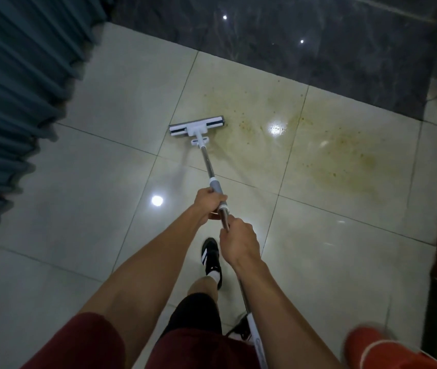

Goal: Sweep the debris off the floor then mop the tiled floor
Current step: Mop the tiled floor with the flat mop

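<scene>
Mop (pixel 206 155) stands slanted on the tiled floor (pixel 100 166), its flat white head (pixel 197 126) resting well ahead of both hands, just left of a yellowish speckled stain (pixel 326 153). Left hand (pixel 208 202) is clenched round the grey sleeve of the handle; right hand (pixel 238 242) grasps the metal shaft just behind it. Teal curtain (pixel 12 89) hangs at left.

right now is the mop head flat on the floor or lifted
Flat on the floor: the mop head lies along the pale tile beside the yellowish stain, with both hands gripping the handle.
</scene>
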A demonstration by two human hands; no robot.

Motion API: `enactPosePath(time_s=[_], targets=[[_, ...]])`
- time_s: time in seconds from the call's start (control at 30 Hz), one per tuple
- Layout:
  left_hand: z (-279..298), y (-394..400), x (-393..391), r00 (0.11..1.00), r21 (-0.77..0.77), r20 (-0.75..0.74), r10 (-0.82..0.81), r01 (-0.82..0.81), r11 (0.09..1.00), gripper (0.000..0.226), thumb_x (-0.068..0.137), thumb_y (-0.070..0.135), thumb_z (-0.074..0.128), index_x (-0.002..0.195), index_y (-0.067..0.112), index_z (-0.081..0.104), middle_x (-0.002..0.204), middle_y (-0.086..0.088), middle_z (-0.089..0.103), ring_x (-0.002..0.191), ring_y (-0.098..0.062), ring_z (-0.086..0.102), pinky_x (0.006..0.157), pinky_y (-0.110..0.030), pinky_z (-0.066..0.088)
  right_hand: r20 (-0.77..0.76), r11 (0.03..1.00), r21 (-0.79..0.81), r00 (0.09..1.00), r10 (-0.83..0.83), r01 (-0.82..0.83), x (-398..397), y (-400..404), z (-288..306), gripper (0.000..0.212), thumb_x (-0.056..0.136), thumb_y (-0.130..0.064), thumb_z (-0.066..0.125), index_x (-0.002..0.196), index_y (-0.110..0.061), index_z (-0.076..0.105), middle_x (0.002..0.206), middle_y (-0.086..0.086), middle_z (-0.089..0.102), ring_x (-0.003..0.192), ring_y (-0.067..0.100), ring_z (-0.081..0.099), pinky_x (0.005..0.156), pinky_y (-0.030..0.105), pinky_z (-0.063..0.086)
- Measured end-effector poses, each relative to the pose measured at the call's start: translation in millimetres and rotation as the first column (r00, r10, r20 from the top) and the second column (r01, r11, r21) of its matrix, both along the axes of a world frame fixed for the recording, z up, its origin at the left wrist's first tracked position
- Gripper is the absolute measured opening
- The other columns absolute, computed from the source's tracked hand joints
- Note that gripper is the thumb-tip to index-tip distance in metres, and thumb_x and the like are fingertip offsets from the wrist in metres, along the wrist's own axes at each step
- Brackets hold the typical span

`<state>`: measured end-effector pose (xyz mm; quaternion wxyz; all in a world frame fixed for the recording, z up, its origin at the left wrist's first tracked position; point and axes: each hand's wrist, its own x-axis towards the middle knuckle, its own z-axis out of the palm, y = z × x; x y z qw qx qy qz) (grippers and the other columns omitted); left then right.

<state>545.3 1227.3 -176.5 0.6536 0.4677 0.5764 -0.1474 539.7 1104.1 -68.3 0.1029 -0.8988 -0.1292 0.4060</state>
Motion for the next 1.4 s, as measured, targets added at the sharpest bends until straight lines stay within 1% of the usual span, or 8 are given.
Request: enactPosePath(time_s=[0.27, 0.37, 0.5, 0.63, 0.73, 0.83, 1.3, 1.4], targets=[[-13, -4, 14, 0.995, -0.035, 0.030, 0.091, -0.090, 0.995, 0.048, 0.090, 0.016, 0.076, 0.133, 0.006, 0.058, 0.108, -0.018, 0.071, 0.073, -0.025, 0.070, 0.049, -0.032, 0.058, -0.076, 0.999, 0.007, 0.996, -0.044, 0.045, 21, 2, -7, 0.028, 0.098, -0.019, 0.046, 0.123, -0.018, 0.057, 0.093, 0.005, 0.064, 0.072, 0.023, 0.063, 0.061, 0.034, 0.056], [-15, -21, 15, 0.987, -0.070, 0.016, 0.162, -0.161, 0.985, 0.025, 0.092, 0.017, 0.072, 0.113, 0.007, 0.063, 0.103, -0.017, 0.070, 0.072, -0.025, 0.067, 0.056, -0.035, 0.058, -0.193, 0.997, 0.046, 0.980, -0.049, 0.059, 28, -14, -5, 0.042, 0.094, -0.017, 0.046, 0.135, -0.025, 0.048, 0.094, 0.004, 0.061, 0.077, 0.025, 0.067, 0.070, 0.042, 0.062], [-12, -41, 24, 0.964, -0.162, 0.043, 0.263, -0.253, 0.954, 0.012, 0.097, 0.018, 0.067, 0.106, 0.014, 0.061, 0.092, -0.014, 0.070, 0.076, -0.024, 0.066, 0.069, -0.040, 0.060, -0.403, 0.975, 0.135, 0.909, -0.111, 0.179, 41, -44, 4, 0.063, 0.096, -0.019, 0.047, 0.150, -0.046, 0.028, 0.099, 0.005, 0.064, 0.074, 0.023, 0.070, 0.061, 0.034, 0.060], [-8, -49, 33, 0.971, -0.182, 0.030, 0.237, -0.228, 0.957, 0.016, 0.099, 0.018, 0.064, 0.112, 0.012, 0.058, 0.088, -0.014, 0.070, 0.071, -0.027, 0.066, 0.072, -0.042, 0.061, -0.314, 0.952, 0.207, 0.937, -0.155, 0.227, 44, -57, -2, 0.060, 0.098, -0.016, 0.049, 0.152, -0.039, 0.036, 0.106, 0.007, 0.067, 0.089, 0.023, 0.068, 0.079, 0.041, 0.061], [-8, -45, 43, 0.976, -0.106, 0.013, 0.219, -0.216, 0.971, 0.015, 0.098, 0.015, 0.065, 0.109, 0.008, 0.059, 0.082, -0.014, 0.066, 0.061, -0.025, 0.062, 0.065, -0.039, 0.059, -0.323, 0.950, 0.228, 0.937, -0.134, 0.215, 50, -54, -6, 0.059, 0.100, -0.015, 0.049, 0.153, -0.037, 0.035, 0.095, 0.006, 0.064, 0.076, 0.020, 0.066, 0.065, 0.037, 0.061], [-9, -37, 55, 0.974, -0.053, 0.011, 0.226, -0.225, 0.973, 0.017, 0.096, 0.012, 0.067, 0.110, 0.005, 0.061, 0.078, -0.013, 0.065, 0.070, -0.027, 0.064, 0.077, -0.047, 0.061, -0.341, 0.941, 0.244, 0.929, -0.145, 0.236, 62, -48, -11, 0.058, 0.100, -0.014, 0.048, 0.152, -0.036, 0.036, 0.086, 0.005, 0.061, 0.062, 0.016, 0.060, 0.052, 0.032, 0.056], [-22, 92, 137, 0.981, 0.010, 0.033, 0.191, -0.192, 0.981, 0.019, 0.094, 0.011, 0.068, 0.110, 0.002, 0.062, 0.081, -0.016, 0.065, 0.071, -0.027, 0.065, 0.080, -0.050, 0.062, -0.311, 0.926, 0.272, 0.935, -0.171, 0.261, 140, 80, -28, 0.057, 0.099, -0.012, 0.050, 0.151, -0.034, 0.041, 0.099, 0.006, 0.068, 0.076, 0.017, 0.066, 0.054, 0.017, 0.045], [-25, 147, 168, 0.986, 0.011, 0.036, 0.160, -0.161, 0.987, 0.015, 0.095, 0.011, 0.068, 0.106, 0.003, 0.061, 0.082, -0.016, 0.065, 0.071, -0.029, 0.065, 0.079, -0.051, 0.062, -0.306, 0.927, 0.252, 0.932, -0.195, 0.277, 168, 137, -33, 0.059, 0.098, -0.012, 0.049, 0.150, -0.039, 0.040, 0.101, 0.009, 0.068, 0.075, 0.020, 0.063, 0.063, 0.031, 0.055]])
